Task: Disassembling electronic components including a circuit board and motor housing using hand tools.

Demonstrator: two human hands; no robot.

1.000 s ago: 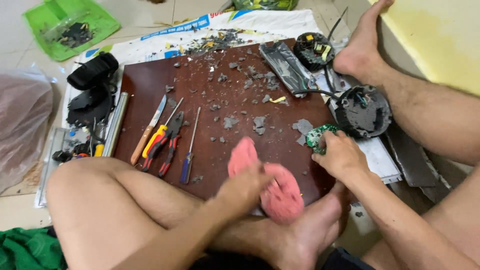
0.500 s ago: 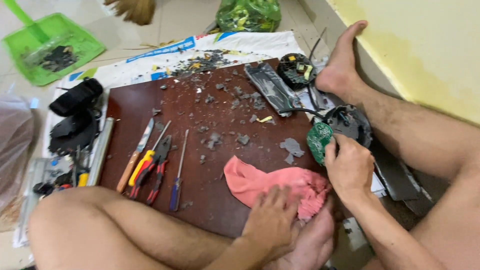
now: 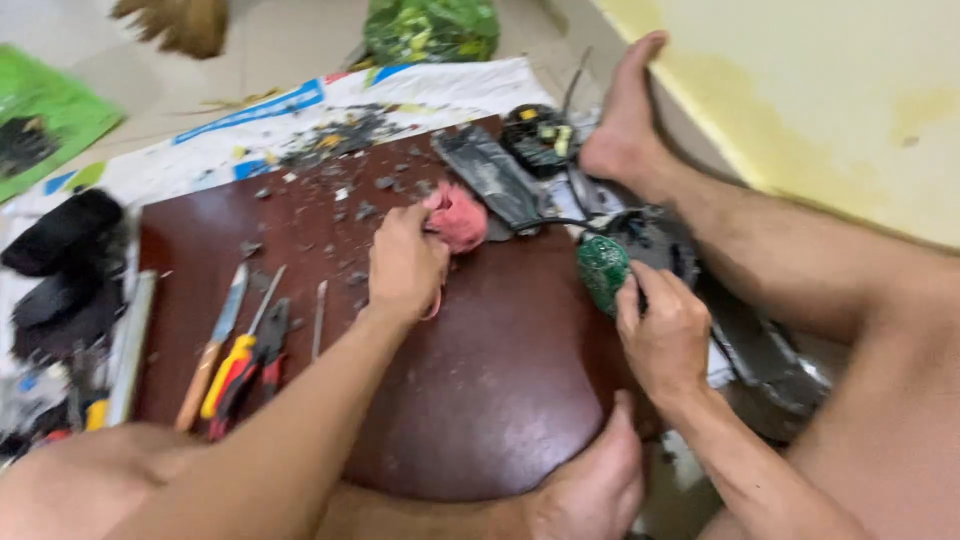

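A dark brown board (image 3: 480, 400) lies on the floor, strewn with grey debris (image 3: 350, 135) at its far edge. On its left side rest a knife (image 3: 215, 340), yellow-handled pliers (image 3: 235, 365) and a screwdriver (image 3: 318, 318). A green dustpan (image 3: 45, 115) sits far left.

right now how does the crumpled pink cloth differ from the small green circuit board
The crumpled pink cloth is soft and bunched; the small green circuit board is flat and rigid. The left hand presses the cloth onto the dark brown board; the right hand holds the circuit board at its edge. Each is gripped by one hand.
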